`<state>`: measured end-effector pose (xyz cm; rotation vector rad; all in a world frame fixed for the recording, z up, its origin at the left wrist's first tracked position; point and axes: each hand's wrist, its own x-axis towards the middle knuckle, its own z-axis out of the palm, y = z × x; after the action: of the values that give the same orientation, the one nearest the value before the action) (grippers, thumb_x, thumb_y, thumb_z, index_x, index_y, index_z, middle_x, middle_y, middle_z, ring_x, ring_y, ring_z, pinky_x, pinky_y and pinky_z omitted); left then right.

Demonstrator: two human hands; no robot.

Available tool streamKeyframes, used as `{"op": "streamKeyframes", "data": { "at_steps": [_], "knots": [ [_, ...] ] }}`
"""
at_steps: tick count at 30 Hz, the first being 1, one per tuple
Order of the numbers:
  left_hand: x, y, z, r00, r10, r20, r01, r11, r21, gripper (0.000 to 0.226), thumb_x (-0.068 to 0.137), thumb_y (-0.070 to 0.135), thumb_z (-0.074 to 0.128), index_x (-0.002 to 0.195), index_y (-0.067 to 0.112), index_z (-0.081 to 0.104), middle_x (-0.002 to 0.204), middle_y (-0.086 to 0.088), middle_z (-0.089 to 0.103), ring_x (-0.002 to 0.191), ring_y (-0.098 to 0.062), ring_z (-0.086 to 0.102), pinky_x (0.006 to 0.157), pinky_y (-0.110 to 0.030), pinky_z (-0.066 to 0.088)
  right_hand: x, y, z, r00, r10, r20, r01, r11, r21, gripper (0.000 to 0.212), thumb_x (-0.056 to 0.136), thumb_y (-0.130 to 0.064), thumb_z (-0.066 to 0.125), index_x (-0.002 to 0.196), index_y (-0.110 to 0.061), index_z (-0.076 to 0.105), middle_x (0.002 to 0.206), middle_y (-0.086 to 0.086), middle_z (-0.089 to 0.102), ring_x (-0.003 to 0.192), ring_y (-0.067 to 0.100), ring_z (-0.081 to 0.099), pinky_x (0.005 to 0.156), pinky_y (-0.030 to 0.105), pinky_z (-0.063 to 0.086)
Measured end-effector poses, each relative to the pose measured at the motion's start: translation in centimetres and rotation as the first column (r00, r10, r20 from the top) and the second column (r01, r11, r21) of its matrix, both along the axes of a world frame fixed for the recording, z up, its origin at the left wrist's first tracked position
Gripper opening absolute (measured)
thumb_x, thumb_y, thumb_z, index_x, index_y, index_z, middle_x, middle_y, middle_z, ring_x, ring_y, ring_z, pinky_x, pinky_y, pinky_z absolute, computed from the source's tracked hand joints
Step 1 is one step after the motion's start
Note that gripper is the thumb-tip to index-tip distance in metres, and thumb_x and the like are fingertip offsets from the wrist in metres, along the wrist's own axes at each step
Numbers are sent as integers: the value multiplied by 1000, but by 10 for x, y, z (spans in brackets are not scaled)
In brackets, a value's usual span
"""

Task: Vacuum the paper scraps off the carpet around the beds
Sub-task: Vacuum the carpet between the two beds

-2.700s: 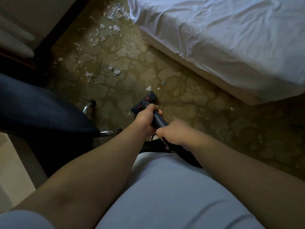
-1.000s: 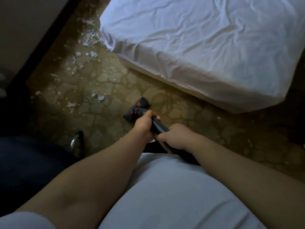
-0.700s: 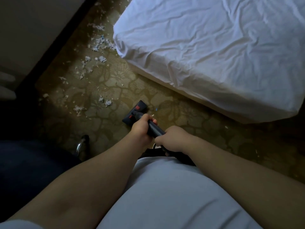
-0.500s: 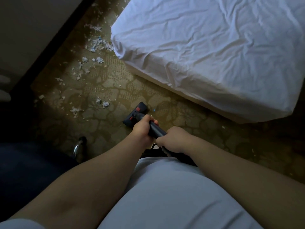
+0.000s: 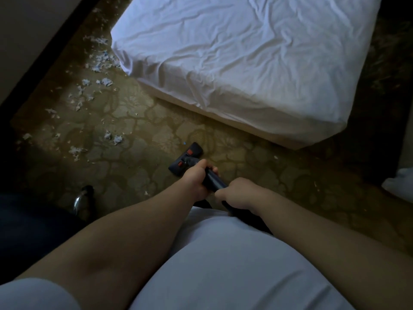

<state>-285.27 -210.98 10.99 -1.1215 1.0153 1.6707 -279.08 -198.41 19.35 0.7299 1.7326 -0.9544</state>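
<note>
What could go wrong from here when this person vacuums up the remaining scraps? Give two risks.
The thickest paper scraps lie where the bed sheet hangs low at the corner; the vacuum head might suck it in. A tiny scrap lies right of the head, easily missed.

We note a cloth bed sheet (image 5: 245, 63), matt and creased, and a carpet (image 5: 152, 128) of matt short pile bearing paper scraps (image 5: 106, 81). The vacuum head (image 5: 186, 161) and vacuum tube (image 5: 212, 181) look like dark, smooth plastic; the chair leg (image 5: 78, 201) is glossy metal.
</note>
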Motion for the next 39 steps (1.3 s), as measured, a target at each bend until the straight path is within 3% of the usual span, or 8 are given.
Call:
{"op": "streamKeyframes", "data": {
  "at_steps": [5, 10, 16, 21, 24, 31, 39],
  "knots": [
    [93, 48, -4, 997, 72, -8, -72, 997, -23, 15, 91, 13, 57, 78, 10, 51, 65, -3, 55, 61, -17, 52, 66, -34, 50, 81, 49, 1, 996, 87, -8, -86, 996, 35, 48, 61, -42, 78, 99, -14, 70, 93, 10, 75, 79, 27, 74, 68, 35, 61],
    [164, 74, -2, 990, 138, -3, -138, 989, -55, 9, 90, 16, 60, 87, 11, 53, 69, -4, 58, 61, -18, 56, 65, -33, 51, 147, 75, 10, 992, 102, -71, -101, 995, 17, 44, 58, -40, 73, 94, -14, 71, 87, 11, 77, 77, 29, 77, 76, 45, 65],
    [199, 61, 3, 967, 252, -23, -253, 965, -63, 8, 95, 15, 59, 89, 10, 56, 65, -2, 60, 59, -15, 57, 59, -29, 52, 173, 62, 13, 980, 167, -112, -166, 986, 20, 32, 70, -37, 75, 92, -14, 71, 83, 7, 76, 70, 24, 73, 59, 31, 55],
    [204, 23, 12, 967, 254, -17, -255, 966, -34, 8, 91, 17, 61, 91, 11, 55, 69, -2, 60, 55, -13, 58, 58, -27, 53, 177, 27, 16, 973, 198, -119, -198, 980, 10, 26, 74, -34, 76, 93, -16, 70, 81, 9, 77, 73, 27, 77, 62, 36, 60],
    [204, -10, 13, 947, 319, -30, -320, 947, -28, 7, 90, 12, 62, 92, 11, 55, 70, -3, 60, 61, -14, 59, 68, -32, 53, 173, 0, 12, 960, 250, -126, -251, 968, 5, 22, 77, -33, 76, 90, -17, 69, 79, 9, 77, 72, 28, 77, 64, 38, 62],
    [180, -113, 15, 912, 407, -41, -409, 907, -102, 5, 91, 10, 62, 87, 12, 59, 73, -3, 60, 66, -14, 59, 77, -32, 53, 138, -97, -1, 951, 272, -149, -280, 959, -39, 24, 79, -34, 76, 93, -15, 69, 68, 6, 74, 52, 19, 68, 51, 29, 52],
    [170, -189, 0, 910, 415, -6, -413, 902, -128, 12, 88, 13, 66, 97, 13, 58, 69, -3, 60, 66, -16, 58, 74, -35, 54, 123, -170, -19, 941, 314, -129, -323, 945, -50, 30, 74, -38, 75, 94, -15, 71, 73, 6, 77, 59, 23, 75, 59, 38, 61]
  ]
}}
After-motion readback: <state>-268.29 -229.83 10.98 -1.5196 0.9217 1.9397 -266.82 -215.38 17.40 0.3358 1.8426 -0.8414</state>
